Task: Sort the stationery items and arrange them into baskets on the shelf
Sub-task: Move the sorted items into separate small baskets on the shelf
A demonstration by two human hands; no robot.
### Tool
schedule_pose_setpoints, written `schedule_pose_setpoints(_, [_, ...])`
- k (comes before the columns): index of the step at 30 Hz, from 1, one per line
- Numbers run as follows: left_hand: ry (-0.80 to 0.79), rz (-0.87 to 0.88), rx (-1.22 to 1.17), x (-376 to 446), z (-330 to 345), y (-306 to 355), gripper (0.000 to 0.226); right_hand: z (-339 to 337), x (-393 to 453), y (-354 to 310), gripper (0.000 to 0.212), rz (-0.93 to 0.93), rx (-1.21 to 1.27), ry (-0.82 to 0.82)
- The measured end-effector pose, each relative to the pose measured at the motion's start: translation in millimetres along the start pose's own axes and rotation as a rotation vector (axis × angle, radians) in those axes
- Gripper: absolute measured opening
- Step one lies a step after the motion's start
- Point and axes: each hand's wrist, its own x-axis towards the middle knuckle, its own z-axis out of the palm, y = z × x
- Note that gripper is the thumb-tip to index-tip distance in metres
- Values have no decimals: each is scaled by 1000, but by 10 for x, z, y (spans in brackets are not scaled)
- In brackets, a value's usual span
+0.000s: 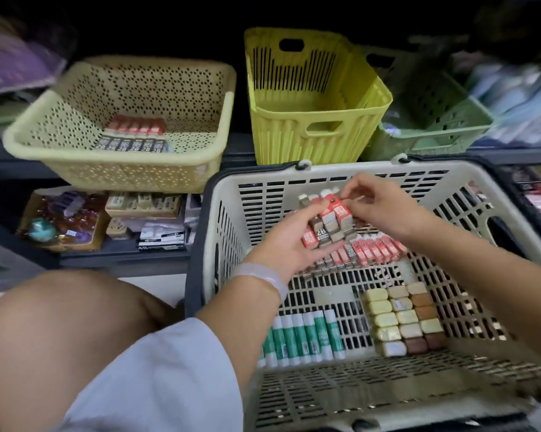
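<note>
Over the beige shopping basket (469,182), my left hand (289,241) cups a stack of small red and grey lead boxes (328,221) marked 2B. My right hand (378,204) pinches the top of that stack with its fingertips. More red boxes (372,252) lie in a row on the basket floor below. Green and white glue sticks (303,339) and a block of yellow and brown erasers (401,319) also lie in it. On the shelf, a cream perforated basket (76,169) holds a row of red boxes (135,124) and a row of dark 2B boxes (132,145).
A yellow slotted basket (319,135) stands on the shelf beside the cream one, with a green basket (434,126) to its right. The lower shelf holds packaged goods (144,219). My bare knee (60,322) is at the lower left.
</note>
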Motion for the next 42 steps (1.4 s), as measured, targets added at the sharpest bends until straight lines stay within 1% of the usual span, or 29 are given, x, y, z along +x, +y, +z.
schedule_pose_setpoints(3, [-67,51,17,-300,-2,213,28,5,-123,-330,15,-75,54,41])
schedule_pose_setpoints(5, [-98,89,35,-512,-39,363,33,55,-183,-566,23,-120,61,59])
schedule_pose_setpoints(7, [-126,141,66,-713,-86,516,29,129,-197,-803,34,-161,9,81])
schedule_pose_setpoints(9, [-141,196,76,-907,-149,669,21,221,-177,-1048,34,-194,-20,84])
schedule_pose_setpoints(11, [-127,259,95,-1078,-231,821,19,347,-141,-1262,32,-226,-17,76])
schedule_pose_setpoints(14, [-67,362,134,-1264,-413,1044,33,609,-60,-1517,29,-271,33,62])
schedule_pose_setpoints(15, [-42,390,144,-1306,-486,1121,35,693,-23,-1596,29,-284,43,60])
schedule_pose_setpoints(18, [16,442,150,-1412,-714,1386,33,901,139,-1823,30,-297,92,33])
schedule_pose_setpoints(22, [82,513,159,-1496,-984,1750,34,1133,445,-2034,24,-229,205,-25])
schedule_pose_setpoints(24, [114,559,148,-1512,-1129,1929,31,1256,638,-2084,19,-164,252,-10])
schedule_pose_setpoints(26, [151,628,169,-1492,-1273,2085,27,1370,834,-2081,16,-79,242,24])
schedule_pose_setpoints(28, [182,697,203,-1449,-1408,2212,22,1484,1032,-2012,15,-8,175,61])
schedule_pose_setpoints(31, [203,755,207,-1347,-1584,2366,21,1626,1310,-1860,10,46,-31,88])
schedule_pose_setpoints(33, [218,799,214,-1266,-1680,2419,19,1680,1481,-1783,11,87,-184,49])
schedule_pose_setpoints(36, [232,902,178,-1168,-1755,2458,19,1740,1699,-1733,12,176,-306,-9])
schedule_pose_setpoints(39, [282,1036,169,-1154,-1833,2567,24,1824,1838,-1730,13,212,-378,-52])
schedule_pose_setpoints(42, [307,1047,176,-1130,-1939,2657,26,1896,1877,-1730,12,253,-389,-117])
